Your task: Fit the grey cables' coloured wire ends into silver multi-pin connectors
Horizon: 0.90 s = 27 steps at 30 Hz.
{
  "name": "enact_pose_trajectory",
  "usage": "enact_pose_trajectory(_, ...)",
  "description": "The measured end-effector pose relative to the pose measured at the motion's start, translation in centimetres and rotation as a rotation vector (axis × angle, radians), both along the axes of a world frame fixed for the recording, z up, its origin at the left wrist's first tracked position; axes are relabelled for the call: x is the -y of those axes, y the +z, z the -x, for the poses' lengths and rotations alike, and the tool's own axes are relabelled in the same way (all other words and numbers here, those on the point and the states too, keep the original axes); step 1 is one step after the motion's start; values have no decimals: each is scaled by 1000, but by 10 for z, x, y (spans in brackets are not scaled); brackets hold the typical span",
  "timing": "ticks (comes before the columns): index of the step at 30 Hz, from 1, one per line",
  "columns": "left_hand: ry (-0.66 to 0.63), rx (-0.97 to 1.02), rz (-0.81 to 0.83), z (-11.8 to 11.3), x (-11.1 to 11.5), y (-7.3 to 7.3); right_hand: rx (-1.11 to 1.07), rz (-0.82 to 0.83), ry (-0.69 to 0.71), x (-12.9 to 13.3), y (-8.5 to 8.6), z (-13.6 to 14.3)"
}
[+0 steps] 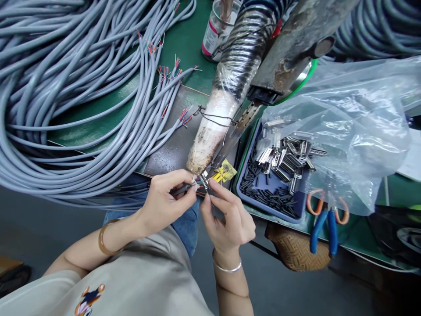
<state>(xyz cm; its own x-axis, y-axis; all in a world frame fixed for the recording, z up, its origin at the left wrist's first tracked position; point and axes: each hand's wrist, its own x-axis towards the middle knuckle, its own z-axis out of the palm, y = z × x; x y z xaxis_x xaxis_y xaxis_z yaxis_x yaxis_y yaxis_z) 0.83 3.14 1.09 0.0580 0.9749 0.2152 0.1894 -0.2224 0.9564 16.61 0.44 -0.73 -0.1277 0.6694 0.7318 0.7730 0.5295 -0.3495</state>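
Observation:
My left hand (167, 199) pinches the stripped end of a grey cable (184, 189), whose coloured wires fan out at the tip. My right hand (226, 217) holds a small metal connector (204, 182) against those wire ends with thumb and forefinger. Both hands meet just below the tip of a wrapped, stained nozzle (213, 131) that hangs over the bench edge. A yellow tag (225, 172) lies right behind the fingers.
Coils of grey cable (66, 87) with stripped ends cover the green bench (187, 44) at left. A blue tray (272, 202) holds several connectors and black parts under a clear plastic bag (355, 131). Blue-handled cutters (324, 224) lie at right, a jar (217, 30) at the back.

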Motion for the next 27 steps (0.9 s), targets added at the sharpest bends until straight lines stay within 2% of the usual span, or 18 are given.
enact_pose_trajectory(4,-49,92,146,1,2,1,-215,111,-34,1,0,-1)
enact_pose_trajectory(8,-98,197,274,2,4,4,-399,274,4,1,1,1)
enact_pose_trajectory(13,-9,81,66,1,6,1,-236,116,-20,0,3,5)
enact_pose_trajectory(17,-2,6,-115,1,4,-2,-214,111,-27,-2,4,6)
enact_pose_trajectory(27,57,-101,-220,-1,-4,-2,-219,131,-28,-9,2,6)
